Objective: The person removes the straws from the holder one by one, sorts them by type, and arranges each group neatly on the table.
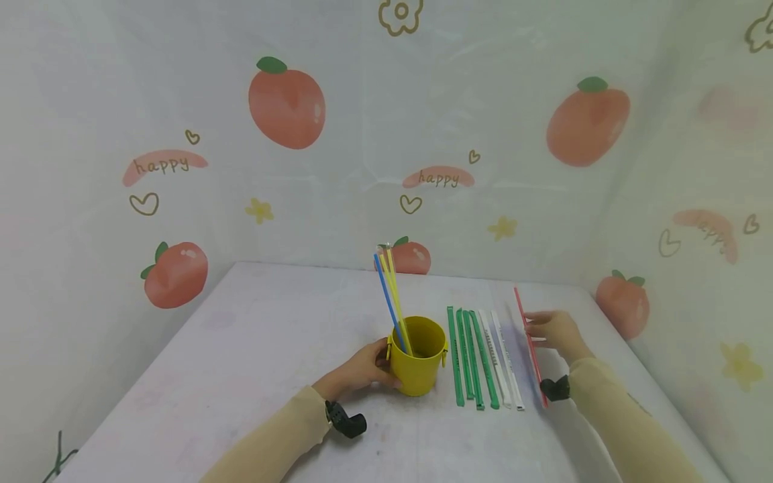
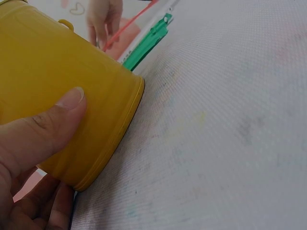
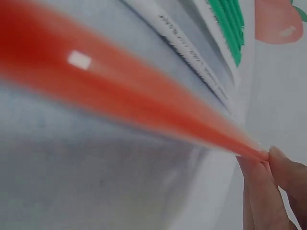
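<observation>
A small yellow bucket point(image 1: 415, 377) stands on the table, with a blue straw point(image 1: 388, 295) and a few yellow straws point(image 1: 395, 288) leaning out of it to the left. My left hand point(image 1: 361, 367) grips its left side; in the left wrist view the thumb point(image 2: 71, 103) lies against the bucket wall and other fingers curl beneath. On the right, my right hand point(image 1: 558, 333) pinches a long red straw point(image 1: 534, 357) between thumb and fingers, plainest in the right wrist view. It slants above or along the table; the exact gap cannot be told.
Between the bucket and the red straw lie several green-wrapped straws point(image 1: 483, 355) and a couple of white-wrapped straws point(image 1: 506, 355), side by side. A pale cloth covers the table point(image 1: 272, 322). Behind and beside it hangs a white curtain point(image 1: 338, 201) printed with fruit.
</observation>
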The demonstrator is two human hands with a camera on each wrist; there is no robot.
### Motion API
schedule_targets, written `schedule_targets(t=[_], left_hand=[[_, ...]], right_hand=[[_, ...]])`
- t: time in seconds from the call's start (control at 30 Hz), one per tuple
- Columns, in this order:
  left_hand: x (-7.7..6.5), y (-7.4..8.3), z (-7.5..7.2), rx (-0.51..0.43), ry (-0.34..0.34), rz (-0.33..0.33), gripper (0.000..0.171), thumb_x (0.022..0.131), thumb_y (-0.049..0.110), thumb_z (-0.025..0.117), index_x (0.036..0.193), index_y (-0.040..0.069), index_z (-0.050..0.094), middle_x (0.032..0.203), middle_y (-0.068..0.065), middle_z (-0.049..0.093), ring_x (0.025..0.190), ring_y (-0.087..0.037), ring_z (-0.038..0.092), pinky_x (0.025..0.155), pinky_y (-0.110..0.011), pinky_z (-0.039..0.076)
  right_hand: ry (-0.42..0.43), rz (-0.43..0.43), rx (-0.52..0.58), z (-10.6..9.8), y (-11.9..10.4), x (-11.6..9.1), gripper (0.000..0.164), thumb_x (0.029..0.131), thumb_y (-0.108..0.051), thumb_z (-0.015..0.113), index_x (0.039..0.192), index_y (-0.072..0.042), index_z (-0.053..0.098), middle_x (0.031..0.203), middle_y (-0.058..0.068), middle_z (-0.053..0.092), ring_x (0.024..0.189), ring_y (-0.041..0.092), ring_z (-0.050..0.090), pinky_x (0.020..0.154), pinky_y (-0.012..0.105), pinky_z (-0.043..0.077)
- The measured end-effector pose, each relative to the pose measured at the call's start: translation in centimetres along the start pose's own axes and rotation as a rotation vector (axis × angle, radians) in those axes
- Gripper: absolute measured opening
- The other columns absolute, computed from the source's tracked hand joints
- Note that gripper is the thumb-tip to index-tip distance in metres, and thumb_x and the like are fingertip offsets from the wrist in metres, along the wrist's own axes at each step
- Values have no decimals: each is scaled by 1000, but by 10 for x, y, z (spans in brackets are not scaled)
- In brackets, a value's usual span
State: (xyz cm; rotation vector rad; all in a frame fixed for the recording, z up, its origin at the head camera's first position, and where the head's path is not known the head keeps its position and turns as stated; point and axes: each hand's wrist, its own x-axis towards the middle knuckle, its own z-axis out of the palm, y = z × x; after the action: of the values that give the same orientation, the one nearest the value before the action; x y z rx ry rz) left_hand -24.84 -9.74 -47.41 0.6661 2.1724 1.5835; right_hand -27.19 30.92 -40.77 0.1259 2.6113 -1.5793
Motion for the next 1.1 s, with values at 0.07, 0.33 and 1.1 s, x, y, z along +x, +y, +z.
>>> schedule_targets(t=[0.07, 0.33, 1.1], left_hand=[[0, 0, 0, 0, -1, -2, 85, 74, 6, 82, 146, 5, 38, 146, -10, 47, 134, -30, 46, 114, -45, 36], [0, 0, 0, 7, 0, -16, 87, 74, 9, 82, 148, 6, 36, 149, -10, 44, 136, -30, 44, 114, -45, 36], [0, 0, 0, -7, -13, 16, 85, 75, 6, 81, 147, 7, 37, 148, -9, 45, 135, -30, 44, 115, -45, 35]], right_hand=[[-5, 7, -14, 1, 4, 0, 47, 89, 5, 60, 132, 17, 45, 117, 33, 61, 83, 15, 69, 74, 34, 61], [-20, 27, -13, 9, 12, -1, 45, 87, 6, 60, 129, 19, 47, 112, 31, 64, 83, 17, 69, 74, 35, 61], [-6, 141, -129, 25, 13, 4, 43, 86, 7, 62, 127, 14, 53, 108, 30, 64, 77, 17, 66, 70, 34, 61]])
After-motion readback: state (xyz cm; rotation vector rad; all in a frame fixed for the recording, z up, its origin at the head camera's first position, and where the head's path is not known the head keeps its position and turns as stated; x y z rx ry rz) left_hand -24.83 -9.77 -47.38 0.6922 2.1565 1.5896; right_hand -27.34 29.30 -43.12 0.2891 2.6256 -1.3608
